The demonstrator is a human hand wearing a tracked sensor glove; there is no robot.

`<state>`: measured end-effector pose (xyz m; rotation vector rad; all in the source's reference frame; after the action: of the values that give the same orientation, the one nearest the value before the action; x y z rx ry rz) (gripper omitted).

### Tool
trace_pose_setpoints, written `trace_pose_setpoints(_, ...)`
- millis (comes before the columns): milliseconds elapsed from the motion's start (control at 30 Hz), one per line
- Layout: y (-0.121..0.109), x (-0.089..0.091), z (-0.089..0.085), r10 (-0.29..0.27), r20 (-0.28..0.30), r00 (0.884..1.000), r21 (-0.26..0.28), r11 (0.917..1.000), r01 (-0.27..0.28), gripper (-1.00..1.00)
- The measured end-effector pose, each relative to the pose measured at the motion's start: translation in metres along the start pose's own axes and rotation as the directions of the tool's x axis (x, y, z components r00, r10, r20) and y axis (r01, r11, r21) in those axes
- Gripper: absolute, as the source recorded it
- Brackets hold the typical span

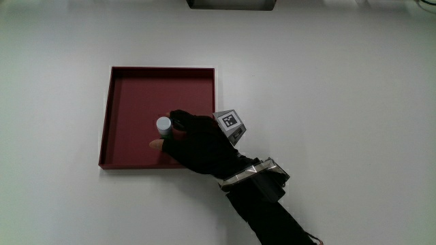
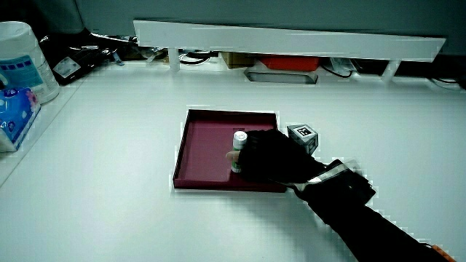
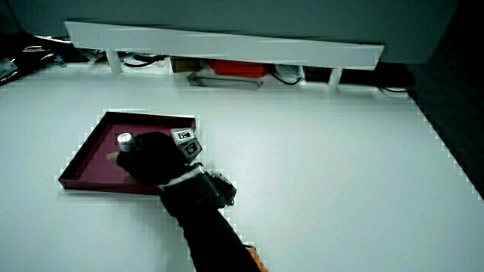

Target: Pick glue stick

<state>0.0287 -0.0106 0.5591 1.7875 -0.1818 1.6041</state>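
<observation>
A dark red square tray (image 1: pixel 129 88) lies on the white table, also seen as the tray (image 2: pixel 204 138) and the tray (image 3: pixel 94 147) in both side views. A small glue stick (image 1: pixel 163 125) with a pale cap stands upright inside it, near the tray's edge closest to the person; it shows too as the glue stick (image 2: pixel 239 142) and the glue stick (image 3: pixel 125 140). The gloved hand (image 1: pixel 194 139) reaches into the tray and its fingers are curled around the stick. The hand (image 2: pixel 273 159) and the hand (image 3: pixel 151 162) hide the stick's lower body.
A low white partition (image 2: pixel 291 36) runs along the table's edge farthest from the person, with cables and boxes under it. A white tub (image 2: pixel 18 62) and a blue tissue pack (image 2: pixel 14 116) stand at the table's edge in a side view.
</observation>
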Motion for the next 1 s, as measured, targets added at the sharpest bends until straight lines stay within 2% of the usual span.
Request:
trace_pose_setpoints(33,0.0,0.001,0.0,0.01,0.005,1.0,0.011,0.9999,-0.01,0.55)
trace_pose_setpoints(100,-0.002,-0.002,0.0,-0.005,0.026,1.0,0.036,0.9994,0.004,0.62)
trace_pose_setpoints(267,-0.004,0.001,0.0,0.001,0.007,1.0,0.077,0.997,-0.001,0.79)
trace_pose_setpoints(433,-0.007,0.0,0.0,0.026,0.015,1.0,0.108,0.9938,-0.027,0.97)
trace_pose_setpoints(467,-0.005,0.002,0.001,0.045,0.02,0.999,0.113,0.9924,-0.047,1.0)
trace_pose_setpoints(500,-0.007,0.001,0.001,0.032,0.015,0.999,0.115,0.9927,-0.034,1.0)
trace_pose_setpoints(533,-0.006,0.001,0.001,0.05,0.016,0.999,0.119,0.9915,-0.052,1.0)
trace_pose_setpoints(567,-0.008,-0.002,0.001,0.04,0.011,0.999,0.119,0.992,-0.041,1.0)
trace_pose_setpoints(633,-0.008,-0.002,0.001,0.053,0.033,0.998,0.121,0.991,-0.057,1.0)
trace_pose_setpoints(667,-0.008,-0.003,0.001,0.069,0.015,0.997,0.118,0.9905,-0.071,1.0)
trace_pose_setpoints(767,-0.01,-0.007,0.003,0.059,0.026,0.998,0.114,0.9916,-0.062,1.0)
trace_pose_setpoints(867,-0.012,-0.012,0.006,0.073,0.048,0.996,0.117,0.99,-0.079,1.0)
trace_pose_setpoints(933,-0.014,-0.016,0.008,0.103,0.028,0.994,0.114,0.9878,-0.106,1.0)
trace_pose_setpoints(967,-0.015,-0.017,0.011,0.088,0.052,0.995,0.117,0.9887,-0.093,1.0)
trace_pose_setpoints(1000,-0.016,-0.02,0.012,0.113,0.049,0.992,0.116,0.9862,-0.118,1.0)
